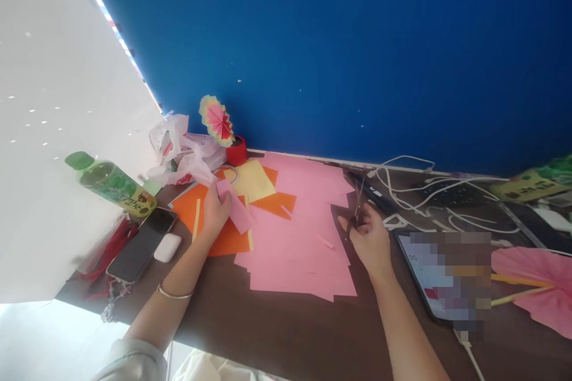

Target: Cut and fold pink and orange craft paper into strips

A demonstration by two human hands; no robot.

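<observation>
My left hand point(216, 212) is closed on a pink paper strip point(239, 211), held over orange paper point(229, 240) at the left of the table. My right hand point(370, 237) grips dark-handled scissors point(358, 208), their blades pointing away toward the blue wall. Between my hands lie large pink sheets point(295, 250) with jagged edges, and a small pink scrap point(326, 242) rests on them. A yellow sheet point(257, 181) lies beyond my left hand, partly over orange paper.
At the left are a green bottle point(117, 186), a dark phone point(142, 245), a white case point(167, 247) and a plastic bag point(187, 149). A paper fan point(217, 121) stands by a red tape roll point(236, 151). A tablet point(429, 280), white cables point(402, 190) and a pink fan point(540, 286) lie right.
</observation>
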